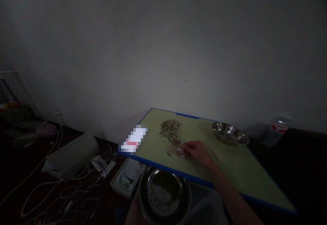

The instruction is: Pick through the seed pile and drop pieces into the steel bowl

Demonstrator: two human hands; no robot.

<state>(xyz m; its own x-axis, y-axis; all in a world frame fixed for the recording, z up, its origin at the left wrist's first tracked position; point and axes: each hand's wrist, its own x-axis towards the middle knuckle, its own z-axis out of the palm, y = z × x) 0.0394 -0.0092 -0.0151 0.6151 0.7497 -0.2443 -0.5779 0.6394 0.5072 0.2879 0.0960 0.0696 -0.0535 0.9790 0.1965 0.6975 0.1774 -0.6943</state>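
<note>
A pile of small dark seeds [170, 130] lies on a green table with a blue rim [237, 170]. My right hand [198, 151] rests on the table just below the pile, fingers curled on a small clear piece [176, 149] at the pile's edge. Below the table's near edge a steel bowl [165, 195] holding some seeds is held up. My left hand [133, 213] shows only as a dim shape under the bowl's left side; its fingers are hidden.
A second steel bowl [230, 133] stands at the table's far right. A plastic water bottle [276, 131] lies right of it. A blurred white item [134, 139] sits on the table's left corner. White cables [63, 187], a grey box [71, 155] and a tray [129, 177] cover the floor at left.
</note>
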